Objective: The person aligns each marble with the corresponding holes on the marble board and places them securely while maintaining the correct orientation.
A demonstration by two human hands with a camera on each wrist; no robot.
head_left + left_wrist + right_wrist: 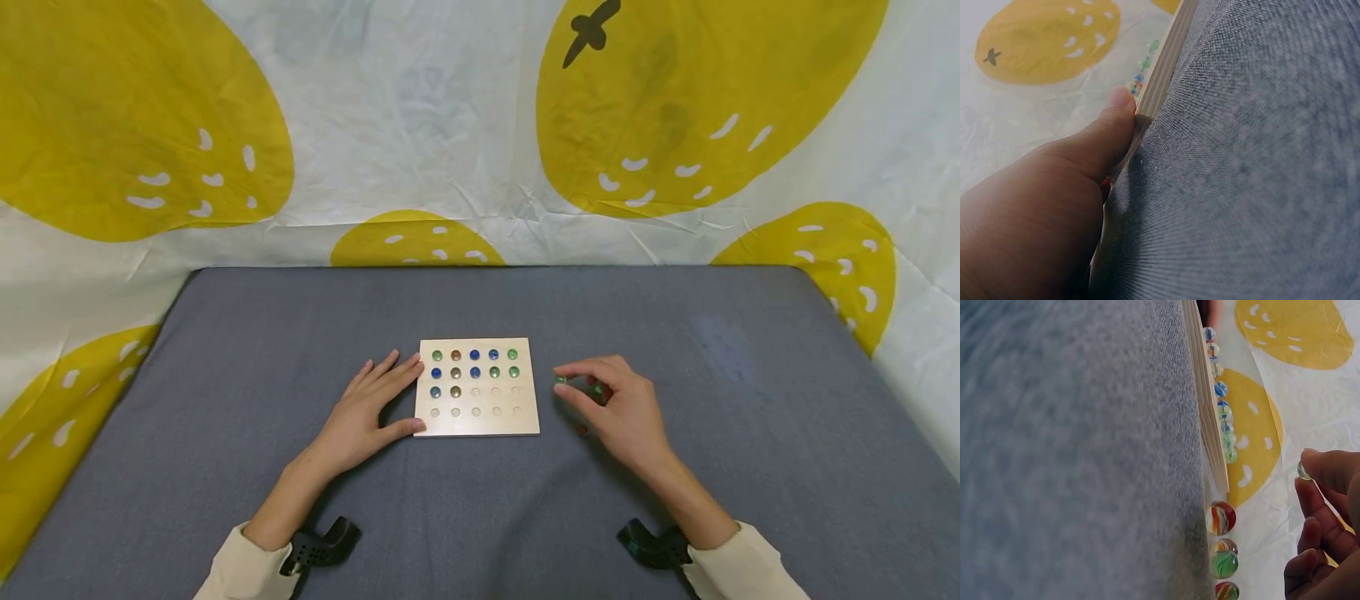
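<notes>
While the left hand (358, 421) is lying flat on the grey worktop (225, 400), its fingers spread straight along the left edge of the wooden board (477, 423) and its thumb pressing against the near left corner, the right hand (622, 408) is hovering just to the right of the board. Its grip is pinching a small green marble (560, 379) between thumb and forefinger, and the right wrist view is showing that same marble (1303, 470) sitting at the fingertips, off the board and above the cloth.

On the board, the two far rows are looking full, five marbles each in green, brown and blue. In the third row only the two leftmost dimples are holding marbles. The rest of that row and the whole near row are standing unfilled, so I am judging the filling to be a little over halfway done, with eight dimples left to go.

A few loose marbles (1221, 540) are waiting on the worktop beside the board's right edge, close under the right hand; the wrist view is showing at least three of them, striped red, orange and green. Behind the worktop a white sheet with large yellow fruit shapes (697, 100) is hanging as a backdrop.
</notes>
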